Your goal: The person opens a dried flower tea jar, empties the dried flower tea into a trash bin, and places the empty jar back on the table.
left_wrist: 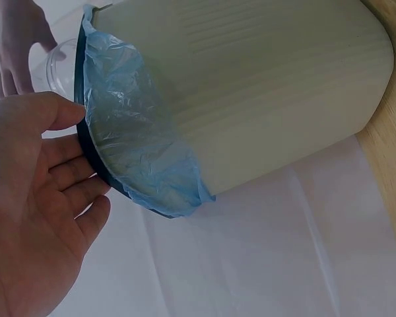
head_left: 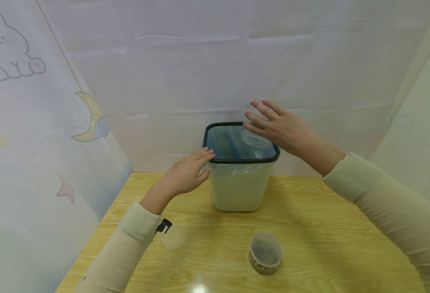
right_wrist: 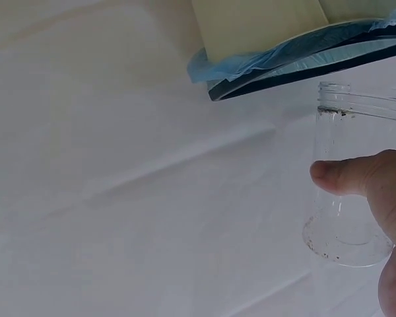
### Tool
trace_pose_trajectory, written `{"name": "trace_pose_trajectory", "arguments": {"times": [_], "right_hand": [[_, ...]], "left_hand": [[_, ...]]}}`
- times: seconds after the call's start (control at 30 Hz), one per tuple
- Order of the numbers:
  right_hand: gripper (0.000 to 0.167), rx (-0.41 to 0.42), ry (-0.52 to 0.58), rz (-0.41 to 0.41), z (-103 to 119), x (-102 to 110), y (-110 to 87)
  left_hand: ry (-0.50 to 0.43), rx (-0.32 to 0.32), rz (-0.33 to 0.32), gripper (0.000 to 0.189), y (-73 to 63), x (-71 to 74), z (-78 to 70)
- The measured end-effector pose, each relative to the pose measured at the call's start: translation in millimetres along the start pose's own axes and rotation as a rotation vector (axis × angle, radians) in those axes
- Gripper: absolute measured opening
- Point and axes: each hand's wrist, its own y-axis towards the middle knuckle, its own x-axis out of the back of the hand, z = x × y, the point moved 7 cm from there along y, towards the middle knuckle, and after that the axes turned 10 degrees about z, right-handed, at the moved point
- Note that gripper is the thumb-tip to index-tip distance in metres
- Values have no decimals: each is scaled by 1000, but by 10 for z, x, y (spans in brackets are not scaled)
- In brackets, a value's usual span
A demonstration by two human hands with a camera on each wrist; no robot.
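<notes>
My right hand (head_left: 286,128) grips a clear plastic jar (head_left: 254,140) above the opening of a trash can (head_left: 240,185). The jar is upside down, its threaded mouth toward the can; in the right wrist view, dark specks cling inside the jar (right_wrist: 340,224) near the mouth and base. At the can's left rim is my left hand (head_left: 185,173); in the left wrist view its thumb and curled fingers hold the black rim (left_wrist: 86,142). A blue bag (left_wrist: 135,132) lines the can and folds over that rim.
On the wooden table (head_left: 310,244), a short round clear container (head_left: 265,252) with dark bits low inside stands near the front. A translucent round lid (head_left: 173,237) lies by the left sleeve. Behind the can hangs a pale sheet (head_left: 182,73); a patterned one (head_left: 24,142) is at left.
</notes>
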Motion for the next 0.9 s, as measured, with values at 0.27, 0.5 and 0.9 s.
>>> {"name": "trace_pose_trajectory", "arguments": {"times": [0.27, 0.5, 0.9], "right_hand": [[118, -13, 18, -4, 4, 20, 5], [115, -45, 62, -41, 0, 41, -5], [112, -57, 86, -21, 13, 25, 9]], "left_hand": [[-4, 3, -3, 53, -5, 5, 3], [-9, 7, -5, 53, -13, 3, 3], [-13, 13, -4, 55, -18, 11, -10]]}}
